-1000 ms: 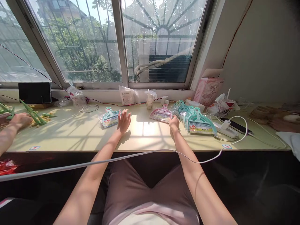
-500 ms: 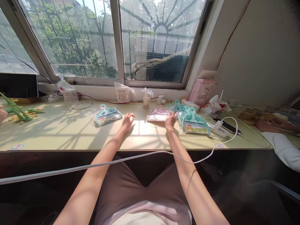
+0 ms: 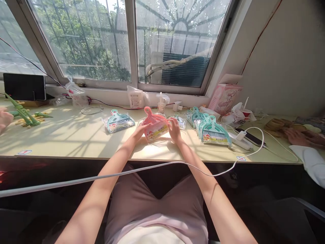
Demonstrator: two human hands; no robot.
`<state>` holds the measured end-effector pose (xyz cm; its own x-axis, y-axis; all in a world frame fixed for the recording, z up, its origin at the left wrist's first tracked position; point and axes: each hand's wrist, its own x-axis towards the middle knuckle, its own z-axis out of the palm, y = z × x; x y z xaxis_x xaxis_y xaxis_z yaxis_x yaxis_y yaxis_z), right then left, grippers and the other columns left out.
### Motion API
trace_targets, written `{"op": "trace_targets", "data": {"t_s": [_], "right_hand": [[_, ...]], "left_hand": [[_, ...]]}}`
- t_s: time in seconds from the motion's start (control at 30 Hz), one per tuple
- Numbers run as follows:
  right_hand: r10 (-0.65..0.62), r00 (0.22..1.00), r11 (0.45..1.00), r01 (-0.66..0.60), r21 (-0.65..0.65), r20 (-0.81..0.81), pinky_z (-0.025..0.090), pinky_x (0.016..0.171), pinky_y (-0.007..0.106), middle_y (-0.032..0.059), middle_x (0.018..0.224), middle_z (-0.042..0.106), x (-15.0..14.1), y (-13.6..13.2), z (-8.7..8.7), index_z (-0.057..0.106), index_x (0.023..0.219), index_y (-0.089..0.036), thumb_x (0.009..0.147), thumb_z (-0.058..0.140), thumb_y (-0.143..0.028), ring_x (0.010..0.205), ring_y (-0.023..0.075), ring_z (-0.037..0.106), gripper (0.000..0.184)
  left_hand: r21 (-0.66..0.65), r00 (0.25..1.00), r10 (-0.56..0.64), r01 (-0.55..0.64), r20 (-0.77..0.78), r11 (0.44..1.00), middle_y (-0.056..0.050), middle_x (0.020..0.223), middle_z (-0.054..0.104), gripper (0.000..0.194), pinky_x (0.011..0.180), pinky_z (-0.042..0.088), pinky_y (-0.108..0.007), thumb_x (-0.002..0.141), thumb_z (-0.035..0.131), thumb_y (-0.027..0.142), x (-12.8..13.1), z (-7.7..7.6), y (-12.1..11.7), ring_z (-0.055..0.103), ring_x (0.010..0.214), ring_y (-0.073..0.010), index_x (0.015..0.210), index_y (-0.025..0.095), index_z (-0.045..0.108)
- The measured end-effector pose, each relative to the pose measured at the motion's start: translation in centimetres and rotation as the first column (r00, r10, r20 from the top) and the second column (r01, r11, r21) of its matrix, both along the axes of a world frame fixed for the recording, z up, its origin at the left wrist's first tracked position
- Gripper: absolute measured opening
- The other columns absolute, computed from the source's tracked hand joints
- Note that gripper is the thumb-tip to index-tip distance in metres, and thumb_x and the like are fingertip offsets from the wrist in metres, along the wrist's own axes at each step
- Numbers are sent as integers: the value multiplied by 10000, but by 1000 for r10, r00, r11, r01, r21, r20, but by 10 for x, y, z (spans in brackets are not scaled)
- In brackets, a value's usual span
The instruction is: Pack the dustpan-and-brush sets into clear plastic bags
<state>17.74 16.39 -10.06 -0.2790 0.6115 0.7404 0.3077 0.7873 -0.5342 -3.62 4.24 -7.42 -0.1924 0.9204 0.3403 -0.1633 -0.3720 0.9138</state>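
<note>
A pink mini dustpan-and-brush set [image 3: 154,124] in a clear bag is held up off the pale yellow desk [image 3: 76,139], tilted toward me. My left hand [image 3: 140,130] grips its left edge and my right hand [image 3: 174,129] grips its right edge. A teal set in a bag [image 3: 119,121] lies flat to the left of my hands. Another teal set [image 3: 179,120] lies just behind my right hand. A stack of several teal sets [image 3: 209,130] lies to the right.
A white cable [image 3: 177,164] runs across my lap to a charger and phone [image 3: 250,136] on the right. Another person's hand [image 3: 4,118] is at far left by green clips [image 3: 24,113]. Another person's hand [image 3: 303,137] rests at far right. Bags, a pink box [image 3: 224,96] and a small bottle line the window sill.
My right hand drew the pink set from the right to the middle and lifted it. My left hand came over from near the teal set and took hold of its other edge.
</note>
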Motion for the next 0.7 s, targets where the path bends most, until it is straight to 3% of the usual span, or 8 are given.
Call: {"op": "trace_targets", "data": {"t_s": [0.07,0.13,0.27,0.33,0.43,0.5,0.6,0.7], "right_hand": [[33,996,995,-40,91,79,536,1189,562,139,1368,718,2,-4,2,726,1122,-261,1054,572,-194,1322,336,660,181],[115,977,985,-135,105,179,559,1143,541,130,1214,765,3,-10,3,738,1006,-261,1092,571,-238,1218,332,700,189],[250,920,968,-236,-81,301,599,933,465,98,840,734,-2,-18,1,673,730,-260,1120,624,-365,882,302,726,407],[288,932,945,-238,-226,219,598,883,470,95,774,728,-5,-19,-1,689,700,-256,1097,687,-467,791,295,722,450],[337,941,849,-309,-429,-10,611,755,451,87,753,748,-8,-18,-1,750,804,-230,1019,744,-650,676,274,719,472],[347,926,788,-373,-490,-147,615,679,409,90,834,787,-8,-16,1,766,918,-220,942,781,-728,672,256,732,508],[347,883,733,-466,-495,-316,657,719,397,107,1069,826,-5,-15,3,775,1090,-250,863,863,-668,832,257,777,484],[316,868,691,-487,-534,-382,694,825,444,107,1176,822,0,-13,3,775,1130,-295,880,868,-543,940,275,793,364]], "left_hand": [[16,999,39,-39,36,999,-166,1380,788,665,1155,500,-503,764,991,421,-1,0,-1,680,1316,-386,1352,184,790],[25,995,60,-62,76,998,-168,1373,788,679,1167,502,-517,761,995,419,-3,-1,0,675,1331,-397,1365,190,788],[68,988,105,-113,117,991,-161,1375,785,731,1191,514,-527,743,1019,449,-8,-6,6,655,1384,-427,1391,209,781],[61,981,129,-139,145,988,-163,1391,777,746,1219,504,-534,743,1022,470,-10,-8,9,630,1430,-442,1395,203,777],[27,978,103,-110,180,994,-174,1403,767,768,1251,483,-563,743,1028,483,-11,-10,10,582,1491,-468,1403,187,767],[-4,981,61,-61,182,998,-183,1415,756,761,1261,468,-582,737,1033,473,-11,-10,8,579,1487,-467,1390,188,766],[-71,989,-7,18,146,997,-198,1437,735,714,1248,459,-613,788,997,489,-9,-8,4,621,1420,-443,1390,189,759],[-108,994,-39,50,102,993,-192,1435,740,625,1206,488,-576,881,914,508,-6,-6,2,642,1392,-418,1400,194,764]]}}
